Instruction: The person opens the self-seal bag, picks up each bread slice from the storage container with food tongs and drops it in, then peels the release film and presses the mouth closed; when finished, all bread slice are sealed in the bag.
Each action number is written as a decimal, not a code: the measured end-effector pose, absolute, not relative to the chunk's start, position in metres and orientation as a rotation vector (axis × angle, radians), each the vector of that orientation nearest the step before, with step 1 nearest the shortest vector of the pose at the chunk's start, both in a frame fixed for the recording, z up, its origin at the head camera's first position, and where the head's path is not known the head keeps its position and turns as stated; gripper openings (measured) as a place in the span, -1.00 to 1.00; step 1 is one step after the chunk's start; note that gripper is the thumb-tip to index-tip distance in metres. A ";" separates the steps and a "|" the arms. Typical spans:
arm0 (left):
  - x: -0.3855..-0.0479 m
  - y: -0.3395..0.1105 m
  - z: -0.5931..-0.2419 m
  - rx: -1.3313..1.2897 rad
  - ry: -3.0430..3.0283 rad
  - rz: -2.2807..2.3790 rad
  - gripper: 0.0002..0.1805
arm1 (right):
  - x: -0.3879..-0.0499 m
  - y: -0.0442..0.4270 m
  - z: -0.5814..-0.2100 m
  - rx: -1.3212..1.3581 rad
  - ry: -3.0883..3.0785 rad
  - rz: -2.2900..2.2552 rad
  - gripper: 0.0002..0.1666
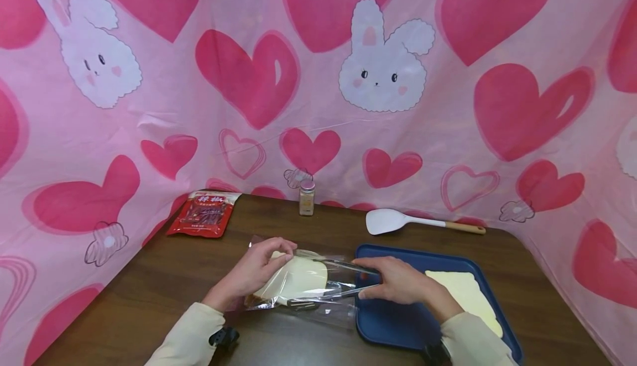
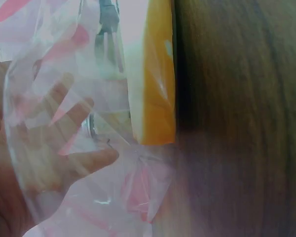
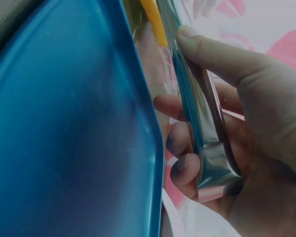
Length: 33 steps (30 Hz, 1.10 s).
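Gripping tongs [image 3: 207,140], right fingers [image 3: 186,168] partly hide them; left fingers [image 2: 91,162] spread behind hazy plastic [image 2: 103,197].

Red dried-chili packet [image 1: 206,214] lay at the table's [image 1: 164,277] back left; pink-capped spice jar [image 1: 307,199] stood upright, back middle. White wooden-handled spatula [image 1: 398,221] lay farther right. Pink heart-and-rabbit backdrop [image 1: 318,95] hung behind.

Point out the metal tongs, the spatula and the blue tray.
Metal tongs [image 3: 204,118], right wrist view: handle part.
Spatula [image 1: 387,221], head view: white blade.
Blue tray [image 1: 393,320], head view: bare surface.
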State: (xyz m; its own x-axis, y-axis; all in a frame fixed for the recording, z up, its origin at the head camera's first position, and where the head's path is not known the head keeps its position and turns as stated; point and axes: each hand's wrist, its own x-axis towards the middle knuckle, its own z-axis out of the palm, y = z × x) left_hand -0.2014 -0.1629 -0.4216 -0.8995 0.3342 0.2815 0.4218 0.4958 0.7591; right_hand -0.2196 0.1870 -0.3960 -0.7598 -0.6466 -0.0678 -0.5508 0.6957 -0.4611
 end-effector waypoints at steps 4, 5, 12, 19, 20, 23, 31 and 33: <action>-0.201 -0.162 -0.422 -0.622 -2.654 -1.354 -0.93 | -0.220 0.186 -0.393 -0.918 2.696 -0.622 -0.15; -0.201 -0.162 -0.422 -0.612 -2.661 -1.337 -0.93 | -0.219 0.187 -0.392 -0.913 2.697 -0.622 -0.14; -0.201 -0.158 -0.422 -0.554 -2.686 -1.291 -0.95 | -0.218 0.191 -0.386 -0.927 2.686 -0.635 -0.13; -0.201 -0.154 -0.419 -0.503 -2.713 -1.284 -0.97 | -0.217 0.195 -0.384 -0.917 2.667 -0.669 -0.14; -0.201 -0.154 -0.419 -0.508 -2.712 -1.277 -0.97 | -0.217 0.195 -0.385 -0.929 2.667 -0.667 -0.14; -0.200 -0.155 -0.420 -0.545 -2.708 -1.247 -0.98 | -0.218 0.193 -0.386 -0.966 2.680 -0.665 -0.15; -0.199 -0.158 -0.421 -0.572 -2.724 -1.248 -0.96 | -0.217 0.184 -0.389 -0.976 2.745 -0.627 -0.14; -0.199 -0.159 -0.422 -0.580 -2.733 -1.237 -0.96 | -0.217 0.186 -0.388 -0.955 2.730 -0.644 -0.14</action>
